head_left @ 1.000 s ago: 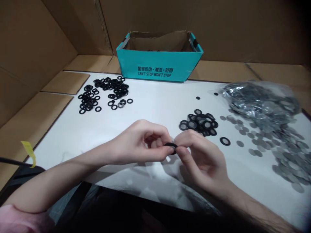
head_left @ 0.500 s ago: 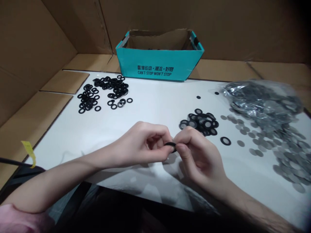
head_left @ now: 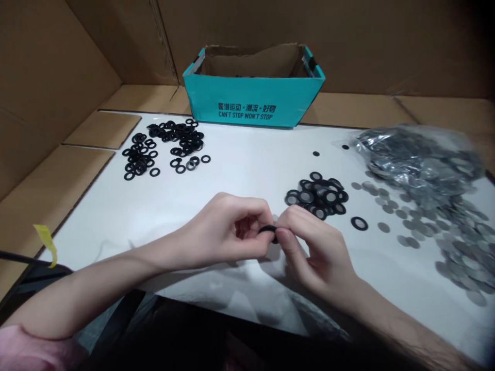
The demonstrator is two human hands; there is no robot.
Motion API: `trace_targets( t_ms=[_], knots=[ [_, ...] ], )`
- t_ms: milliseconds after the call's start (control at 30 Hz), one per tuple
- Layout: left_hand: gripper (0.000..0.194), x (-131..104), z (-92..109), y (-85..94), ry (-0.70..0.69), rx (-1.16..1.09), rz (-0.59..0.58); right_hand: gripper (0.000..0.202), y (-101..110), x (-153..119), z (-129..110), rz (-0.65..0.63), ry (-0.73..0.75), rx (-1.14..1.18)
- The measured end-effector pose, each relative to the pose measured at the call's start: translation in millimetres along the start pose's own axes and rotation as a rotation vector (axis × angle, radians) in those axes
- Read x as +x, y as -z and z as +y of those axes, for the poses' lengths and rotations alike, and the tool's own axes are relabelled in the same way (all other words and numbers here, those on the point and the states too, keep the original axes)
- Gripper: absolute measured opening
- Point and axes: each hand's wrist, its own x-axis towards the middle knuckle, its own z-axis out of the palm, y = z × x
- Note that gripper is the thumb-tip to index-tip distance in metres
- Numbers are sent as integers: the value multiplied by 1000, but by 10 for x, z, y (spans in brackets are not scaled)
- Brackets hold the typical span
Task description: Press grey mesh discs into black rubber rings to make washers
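Near the table's front, my left hand (head_left: 242, 229) pinches a black ring (head_left: 267, 228) between thumb and forefinger. The thumb and forefinger of my right hand (head_left: 315, 247) close on the ring's right side. Fingers cover much of the ring, and I cannot tell whether a disc sits inside it. Just behind my right hand is a pile of black rings with grey discs in them (head_left: 319, 195). One more such ring (head_left: 359, 223) lies apart to its right. Loose grey mesh-like discs (head_left: 417, 221) spread over the right side of the white table (head_left: 240, 159).
Two heaps of black rings (head_left: 137, 154) lie at the back left. A teal box (head_left: 253, 98) stands at the back middle. A clear plastic bag of grey discs (head_left: 417, 154) rests at the back right. Cardboard walls (head_left: 328, 46) surround the table. Two small dark discs (head_left: 316, 153) lie beyond the pile.
My right hand has shifted slightly left and its fingertips now cover more of the ring. The ring has moved a little left and up. My left hand has barely moved.
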Motion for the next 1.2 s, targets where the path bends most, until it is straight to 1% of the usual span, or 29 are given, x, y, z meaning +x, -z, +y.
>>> trace_targets(
  t_ms=[133, 267, 333, 433, 567, 667, 833, 900, 1033, 1100, 1200],
  knots=[
    [8, 11, 11, 26, 15, -18, -52, 21, -21, -17, -15, 8, -57, 81],
    [15, 16, 2, 42, 9, -86, -56, 28, -18, -15, -8, 11, -223, 261],
    [20, 16, -1, 44, -42, -76, -11, 32, -10, -12, 0, 22, -302, 351],
    [27, 16, -1, 36, -172, -3, 82, 36, 0, -11, 9, 9, -363, 475],
    [22, 11, -9, 10, -328, 107, 139, 38, -13, -23, 26, -44, -434, 614],
    [20, -2, -21, 2, -385, 151, 160, 38, -30, -30, 37, -71, -462, 657],
    [17, -8, -31, -7, -349, 150, 154, 41, -16, -20, 18, -86, -462, 623],
    [17, 2, -29, -28, -322, 94, 165, 41, -6, -18, -2, -51, -451, 575],
    [10, 14, -18, -85, -156, -34, 173, 35, -20, -29, -40, 57, -398, 406],
    [10, 11, -10, -103, -75, -83, 149, 32, -40, -35, -49, 59, -335, 337],
    [10, 9, 6, -110, 3, -152, 140, 28, -62, -37, -52, 49, -220, 247]
  ],
)
